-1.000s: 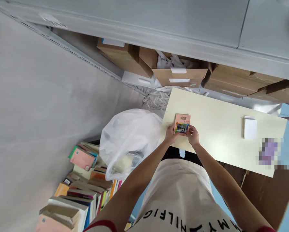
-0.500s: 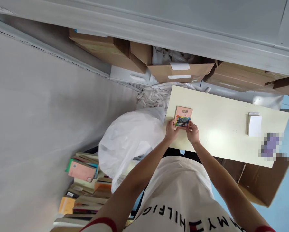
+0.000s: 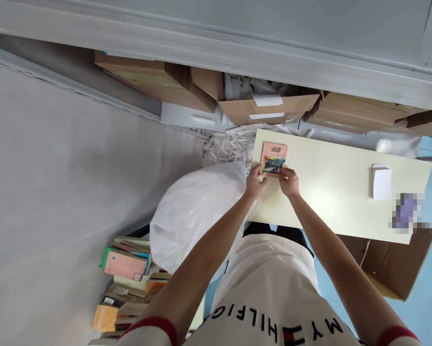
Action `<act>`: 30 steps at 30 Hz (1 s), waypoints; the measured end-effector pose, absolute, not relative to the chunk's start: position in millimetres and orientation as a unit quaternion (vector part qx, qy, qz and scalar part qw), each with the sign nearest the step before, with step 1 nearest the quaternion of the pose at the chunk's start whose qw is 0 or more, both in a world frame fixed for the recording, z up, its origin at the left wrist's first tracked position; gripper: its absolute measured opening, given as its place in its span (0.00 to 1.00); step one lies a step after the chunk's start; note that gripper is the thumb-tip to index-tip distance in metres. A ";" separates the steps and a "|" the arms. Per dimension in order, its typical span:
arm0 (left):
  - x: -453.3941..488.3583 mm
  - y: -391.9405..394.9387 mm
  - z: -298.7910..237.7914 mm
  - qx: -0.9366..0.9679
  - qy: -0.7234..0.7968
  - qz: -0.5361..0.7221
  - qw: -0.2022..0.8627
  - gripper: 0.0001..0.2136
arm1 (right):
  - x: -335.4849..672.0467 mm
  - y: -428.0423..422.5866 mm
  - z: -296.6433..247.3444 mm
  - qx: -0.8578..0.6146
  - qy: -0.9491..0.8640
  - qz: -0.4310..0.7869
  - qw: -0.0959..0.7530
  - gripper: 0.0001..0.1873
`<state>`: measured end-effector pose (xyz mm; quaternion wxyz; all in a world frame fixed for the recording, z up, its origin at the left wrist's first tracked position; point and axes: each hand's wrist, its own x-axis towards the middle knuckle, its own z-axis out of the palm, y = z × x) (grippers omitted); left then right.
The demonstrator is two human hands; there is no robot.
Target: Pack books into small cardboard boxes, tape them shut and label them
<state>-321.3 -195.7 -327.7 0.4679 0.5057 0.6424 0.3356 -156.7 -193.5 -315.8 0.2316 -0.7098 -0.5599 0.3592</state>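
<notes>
Table (image 3: 331, 182), right of centre: pink book (image 3: 274, 164) near its left end. Right hand (image 3: 289, 183) pinches book's lower-right corner; left hand (image 3: 254, 184) at lower-left, grip unclear. Cartons (image 3: 237, 112) along top; grey wall (image 3: 57, 173) left.

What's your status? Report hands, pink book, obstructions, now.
Left hand and right hand at pink book's near corners. Picture side up, at left end of table. White plastic bag close by on the left, not covering book.
</notes>
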 end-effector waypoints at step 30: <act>-308.4 -188.5 -226.8 0.581 0.556 0.317 0.502 0.16 | -44.4 -246.0 -210.8 -0.713 -0.373 0.439 0.400 0.32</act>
